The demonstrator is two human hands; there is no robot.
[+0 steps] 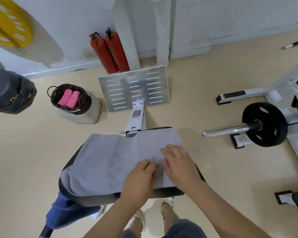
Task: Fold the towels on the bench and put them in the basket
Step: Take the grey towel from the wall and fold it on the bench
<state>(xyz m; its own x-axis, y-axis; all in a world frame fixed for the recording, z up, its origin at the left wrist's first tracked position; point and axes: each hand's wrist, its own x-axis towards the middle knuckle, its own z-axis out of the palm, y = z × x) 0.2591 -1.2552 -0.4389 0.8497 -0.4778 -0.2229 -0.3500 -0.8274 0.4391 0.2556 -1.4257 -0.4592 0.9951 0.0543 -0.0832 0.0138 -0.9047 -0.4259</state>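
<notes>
A grey towel (pixel 113 158) lies spread over the black padded bench (pixel 86 197), its left part draped off the bench's side. My left hand (pixel 138 179) rests flat on the towel's near right part, fingers straight. My right hand (pixel 178 164) presses flat on the towel just to the right of it. A blue towel (pixel 65 210) hangs below the bench's near left corner. The dark wicker basket (pixel 58 93) stands at the far left on a pale block and holds two folded pink towels (pixel 68 98).
The bench's metal foot plate (pixel 134 88) stands beyond it, with two red fire extinguishers (pixel 110 52) against the wall. A barbell sleeve with a black weight plate (pixel 263 124) lies at the right. A dark weight (pixel 9 91) sits at the far left.
</notes>
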